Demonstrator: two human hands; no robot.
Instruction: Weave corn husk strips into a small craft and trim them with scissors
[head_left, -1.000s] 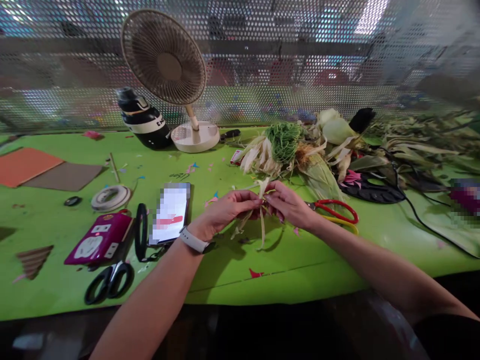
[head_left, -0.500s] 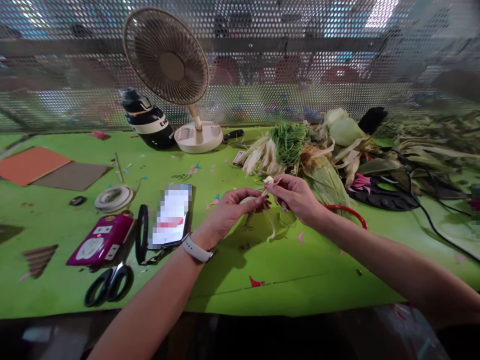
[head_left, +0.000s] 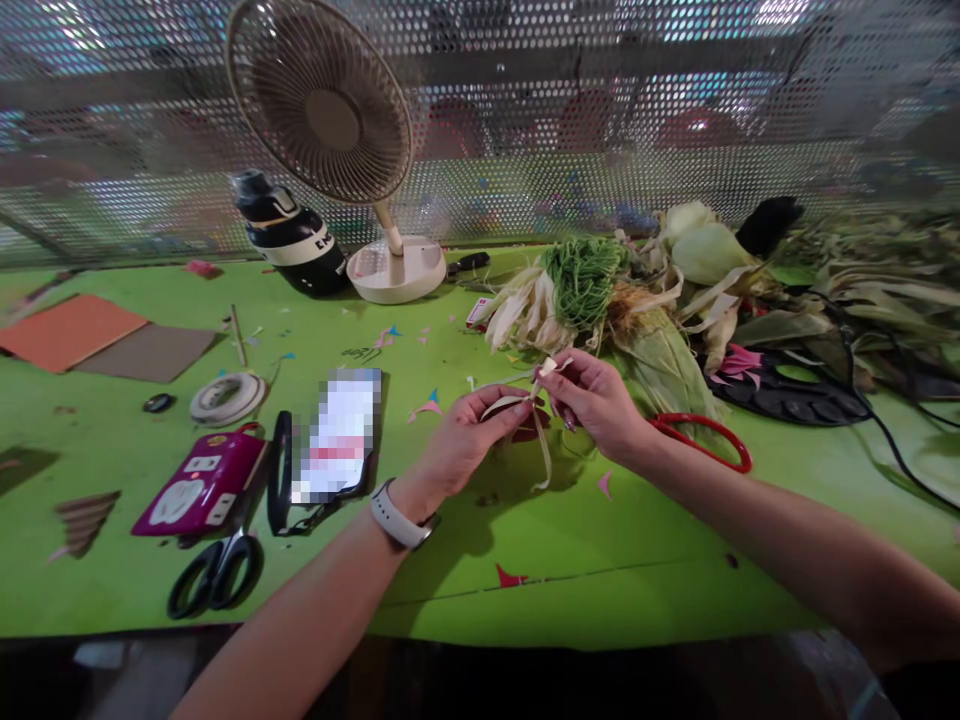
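Note:
Over the green table, my left hand pinches a pale strip of corn husk, whose loose end hangs below the fingers. My right hand is closed on the upper part of the same strip, close to my left fingertips. A small cream-coloured tip sticks out above the right thumb. Whether the strip is knotted or folded between the hands I cannot tell. Behind my hands lie a bundle of pale husk pieces and a green tied bunch. Red-handled scissors lie partly under my right forearm.
A fan and a dark bottle stand at the back. On the left are a phone, a purple case, black scissors and a tape roll. Husks, a black tray and cables occupy the right.
The camera view has shifted slightly, exposing more of the red scissors. A longer pale piece now shows across my left fingers; both hands keep their grip on the strip.

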